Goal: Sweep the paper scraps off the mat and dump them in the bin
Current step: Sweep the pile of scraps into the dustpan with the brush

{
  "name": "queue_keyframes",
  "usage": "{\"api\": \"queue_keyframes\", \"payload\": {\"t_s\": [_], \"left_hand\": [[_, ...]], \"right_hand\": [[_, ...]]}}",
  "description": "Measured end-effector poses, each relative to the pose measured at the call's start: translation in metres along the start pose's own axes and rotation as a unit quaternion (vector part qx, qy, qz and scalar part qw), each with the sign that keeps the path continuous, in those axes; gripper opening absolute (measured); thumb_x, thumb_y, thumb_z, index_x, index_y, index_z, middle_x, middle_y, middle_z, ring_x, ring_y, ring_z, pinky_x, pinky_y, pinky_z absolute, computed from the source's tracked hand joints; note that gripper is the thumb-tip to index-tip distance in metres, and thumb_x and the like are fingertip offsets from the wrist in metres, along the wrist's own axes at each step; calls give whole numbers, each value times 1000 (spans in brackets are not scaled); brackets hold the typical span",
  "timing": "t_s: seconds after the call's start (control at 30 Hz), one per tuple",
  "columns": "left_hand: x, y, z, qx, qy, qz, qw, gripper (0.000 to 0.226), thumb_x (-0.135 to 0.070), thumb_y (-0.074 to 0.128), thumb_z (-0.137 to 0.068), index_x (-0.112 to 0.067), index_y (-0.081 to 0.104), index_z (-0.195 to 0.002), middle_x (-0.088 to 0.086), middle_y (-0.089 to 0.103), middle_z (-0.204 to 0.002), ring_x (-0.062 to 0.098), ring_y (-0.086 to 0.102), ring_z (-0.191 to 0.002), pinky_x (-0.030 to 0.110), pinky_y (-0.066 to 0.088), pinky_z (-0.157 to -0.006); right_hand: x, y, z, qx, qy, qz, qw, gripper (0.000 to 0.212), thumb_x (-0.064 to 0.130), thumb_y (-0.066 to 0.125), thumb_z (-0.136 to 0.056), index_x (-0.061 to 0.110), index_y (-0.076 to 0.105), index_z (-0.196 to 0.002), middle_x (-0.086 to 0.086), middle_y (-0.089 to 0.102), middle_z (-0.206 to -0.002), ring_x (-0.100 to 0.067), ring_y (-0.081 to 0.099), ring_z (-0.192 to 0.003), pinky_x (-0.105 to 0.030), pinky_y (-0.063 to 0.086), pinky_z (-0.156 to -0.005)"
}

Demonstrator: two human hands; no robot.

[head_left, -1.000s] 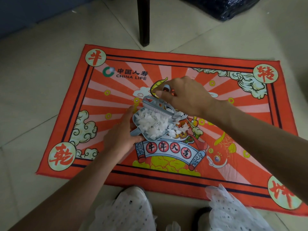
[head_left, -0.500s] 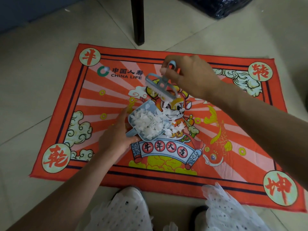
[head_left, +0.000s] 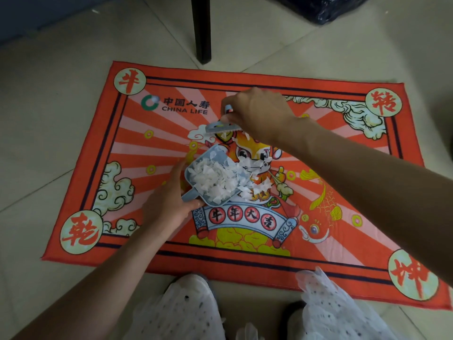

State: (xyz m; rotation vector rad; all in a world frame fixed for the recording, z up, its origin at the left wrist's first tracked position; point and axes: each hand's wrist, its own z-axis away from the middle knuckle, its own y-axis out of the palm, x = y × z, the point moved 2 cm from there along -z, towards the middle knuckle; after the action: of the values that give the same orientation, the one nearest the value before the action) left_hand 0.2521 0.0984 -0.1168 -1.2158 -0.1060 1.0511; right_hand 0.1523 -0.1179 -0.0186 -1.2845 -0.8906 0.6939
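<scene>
The left hand (head_left: 166,204) is gripping the short handle of a small pale-blue dustpan (head_left: 208,177), holding it tilted on the red printed mat (head_left: 245,253) with its open mouth facing up and to the right. The right hand (head_left: 259,114) is clenched around the handle of a little brush (head_left: 221,126), whose head is hovering just beyond the far end of the pan; whether its bristles are actually touching the mat is hard to tell, since the hand is covering most of it.

The paper scraps (head_left: 215,180) are mostly heaped inside the pan, white and crumpled, with a loose spill (head_left: 255,177) lying on the mat just beside the pan's open lip and a few more flakes sitting under the brush head.

These scraps are looking almost weightless and quite limp, so they are likely to flutter or slide at the slightest draught or jolt (a quick flick of the brush would probably scatter them rather than gather them). Short, low strokes toward the lip seem the safer way to be moving them. The pan itself is appearing stiff and light, and the handle the left hand is already holding is the sensible place to be carrying it from, kept tipped back so the heaped load is not spilling over the front edge. The soft mat may be snagging the thinner pieces.

A dark bag (head_left: 326,8) at the top edge is possibly lining the bin.
</scene>
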Motion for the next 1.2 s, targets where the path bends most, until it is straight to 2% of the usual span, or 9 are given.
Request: {"api": "queue_keyframes", "payload": {"t_s": [0.2,0.37,0.5,0.6,0.67,0.8,0.93,1.03,1.2], "left_hand": [[2,-1,-1,6,-4,0,1000,98,-40,81,-73,-49,12,-143,1,71,-102,25,69,-81,43,57,-70],[7,-2,1,12,-9,8,1000,100,-41,81,-72,-49,13,-144,-1,70,-91,21,69,-78,35,54,-65],[11,-5,1,13,-21,-3,1000,100,-45,82,-70,-51,13,-143,-4,68,-86,21,68,-75,41,57,-66],[6,-8,1,14,-21,-14,1000,96,-43,81,-72,-48,20,-145,-8,63,-100,22,68,-82,41,56,-72],[2,-8,-1,14,-13,-10,1000,92,-42,80,-74,-46,24,-145,-4,62,-108,23,68,-84,42,56,-76],[-4,-9,-6,29,-3,0,1000,91,-41,81,-74,-48,24,-146,-2,66,-108,21,69,-76,44,58,-68],[-8,-13,-11,33,1,-31,999,93,-42,80,-75,-48,23,-147,-1,66,-113,23,67,-85,40,56,-69],[-11,-15,-10,37,7,-34,999,92,-41,80,-75,-49,24,-147,-3,67,-112,21,68,-79,39,57,-66],[-16,-13,-10,33,9,-56,998,92,-39,79,-77,-42,23,-150,-1,65,-120,20,62,-79,28,45,-57]], "right_hand": [[-1,-6,0,27,-34,45,998,30,41,49,-97,28,59,-122,-7,64,-105,-31,60,-95,-32,34,-65],[-5,-13,4,36,-43,81,995,31,39,49,-97,29,57,-126,-7,63,-109,-31,62,-96,-31,35,-65],[-6,-15,7,38,-44,70,996,33,42,49,-97,31,57,-127,-8,63,-112,-32,61,-99,-31,35,-66],[-9,-22,6,19,-29,43,998,33,45,48,-96,32,58,-125,-11,62,-112,-33,59,-100,-32,33,-68],[-13,-26,6,11,-12,24,1000,35,48,48,-95,32,59,-123,-13,61,-113,-34,59,-101,-31,33,-70],[-18,-28,6,13,6,5,1000,35,49,49,-94,34,61,-123,-12,61,-119,-35,58,-105,-31,35,-72],[-23,-25,8,31,17,11,999,37,49,49,-94,31,61,-124,-13,60,-118,-35,57,-107,-31,34,-71],[-27,-24,10,41,25,10,999,39,49,50,-93,29,61,-125,-12,60,-119,-35,57,-107,-32,34,-71],[-36,-30,13,41,47,-4,998,35,48,50,-93,32,62,-123,-13,59,-120,-35,58,-107,-32,35,-73]]}}
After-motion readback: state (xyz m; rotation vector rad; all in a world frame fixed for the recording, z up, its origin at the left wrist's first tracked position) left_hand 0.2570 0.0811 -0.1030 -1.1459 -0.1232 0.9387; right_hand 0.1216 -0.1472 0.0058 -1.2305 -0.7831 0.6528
